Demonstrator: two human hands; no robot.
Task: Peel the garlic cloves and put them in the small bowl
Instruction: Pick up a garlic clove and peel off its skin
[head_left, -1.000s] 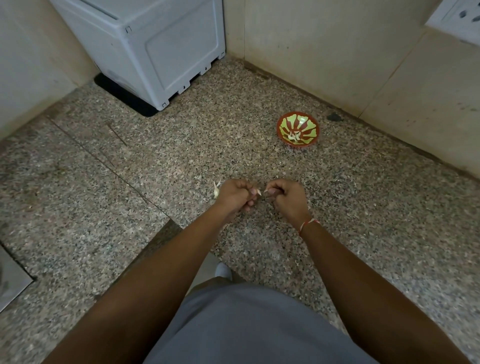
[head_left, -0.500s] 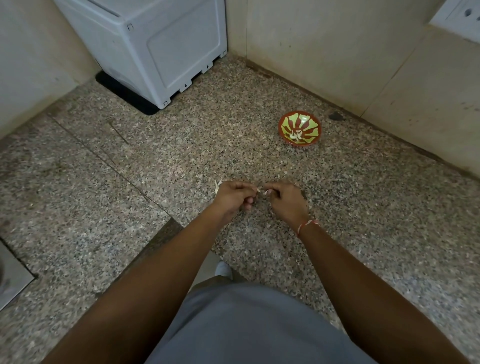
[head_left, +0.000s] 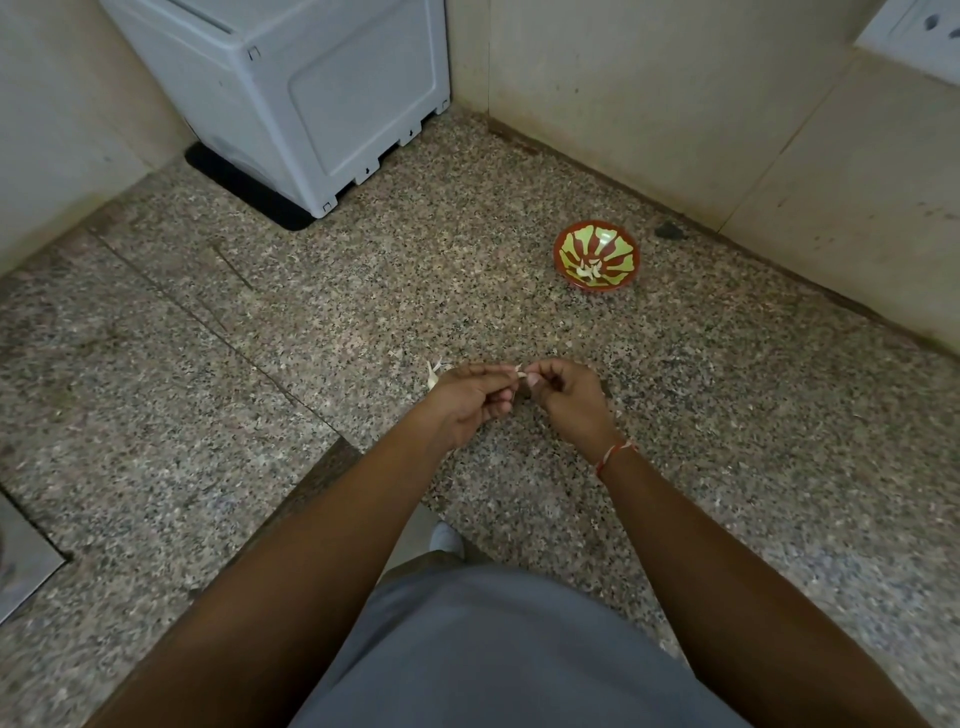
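1. Head view: I see my left hand and right hand together pinching one garlic clove above the desk; peeling appears underway.
2. Next, I judge: strip skin, carry clove to the small bowl, well apart.

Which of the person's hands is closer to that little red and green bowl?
Right. The right hand sits below the bowl; the left hand lies farther to the bowl's left.
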